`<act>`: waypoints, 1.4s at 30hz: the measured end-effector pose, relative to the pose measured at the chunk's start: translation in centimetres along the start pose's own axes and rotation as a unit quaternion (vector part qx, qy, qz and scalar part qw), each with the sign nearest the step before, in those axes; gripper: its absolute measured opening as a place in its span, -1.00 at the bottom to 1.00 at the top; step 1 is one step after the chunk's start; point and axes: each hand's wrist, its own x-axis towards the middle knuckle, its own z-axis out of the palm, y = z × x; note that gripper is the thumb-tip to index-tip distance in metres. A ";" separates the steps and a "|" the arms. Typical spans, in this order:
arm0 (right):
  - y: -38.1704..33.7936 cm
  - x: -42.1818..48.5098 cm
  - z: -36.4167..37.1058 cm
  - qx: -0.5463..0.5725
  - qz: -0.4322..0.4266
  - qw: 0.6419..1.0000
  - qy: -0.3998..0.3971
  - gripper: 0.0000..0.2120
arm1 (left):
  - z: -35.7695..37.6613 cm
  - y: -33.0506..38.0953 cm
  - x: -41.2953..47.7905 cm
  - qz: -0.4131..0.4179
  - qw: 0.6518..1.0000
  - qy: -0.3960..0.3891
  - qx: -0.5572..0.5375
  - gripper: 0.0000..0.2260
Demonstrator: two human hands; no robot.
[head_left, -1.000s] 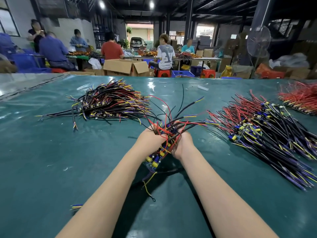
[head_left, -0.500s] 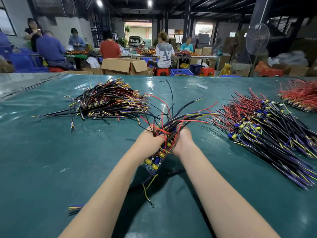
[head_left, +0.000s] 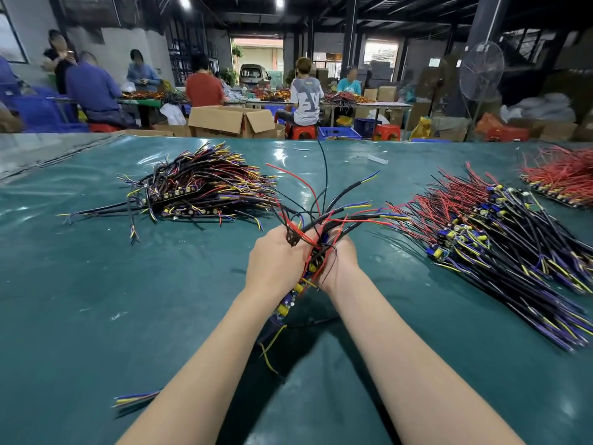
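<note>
While it's held, bundle [head_left: 290, 301] upright, leads [head_left: 353, 187] upward

Bright ceiling lamps [head_left: 184, 1] throw white glare on the glossy green counter [head_left: 96, 284]. Forearms cast soft shadows. Wide-angle bending curves the edges; the right-hand wires [head_left: 513, 252] blur.
</note>
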 end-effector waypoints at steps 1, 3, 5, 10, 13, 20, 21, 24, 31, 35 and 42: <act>0.0 -0.1 0.0 0.000 0.001 1.000 -0.001 -0.64 | 0.0 0.1 -0.1 0.002 1.000 0.003 0.007 -0.63; 0.0 -0.4 0.1 0.010 -0.006 1.000 0.002 -0.61 | 0.0 0.5 -0.2 -0.009 1.000 0.003 0.016 -0.64; 0.0 -0.4 0.3 0.040 -0.018 0.999 -0.004 -0.55 | 0.0 0.7 -0.3 -0.033 0.999 0.002 0.031 -0.63; 0.2 -0.3 -0.1 0.064 -0.020 0.998 -0.004 -0.57 | 0.4 0.8 0.0 -0.075 0.995 -0.022 0.054 -0.58; 0.5 -0.1 -0.3 0.042 -0.014 0.999 0.014 -0.63 | 0.4 0.7 0.1 -0.067 0.996 -0.018 0.055 -0.57; 1.0 0.3 -0.2 0.038 -0.006 0.999 0.019 -0.66 | 0.1 0.4 -0.2 -0.025 0.997 0.034 0.065 -0.65; 1.0 0.3 -0.1 0.037 -0.011 0.999 0.023 -0.68 | 0.1 0.4 -0.3 -0.021 0.997 0.042 0.060 -0.65; 0.9 0.1 0.1 0.051 -0.032 0.997 0.039 -0.68 | 0.2 0.3 -0.3 -0.026 0.998 0.036 0.033 -0.64; 1.1 0.0 -0.1 0.084 -0.042 0.993 0.078 -0.79 | 0.4 0.7 -0.4 -0.039 0.998 0.006 0.050 -0.54; 1.2 -0.1 -0.2 0.076 -0.048 0.994 0.057 -0.80 | 0.4 1.0 -0.4 -0.036 0.997 -0.010 0.071 -0.54; 0.9 -0.4 0.1 0.125 -0.015 0.991 0.034 -0.74 | 0.2 0.3 0.3 -0.032 0.997 -0.044 0.057 -0.47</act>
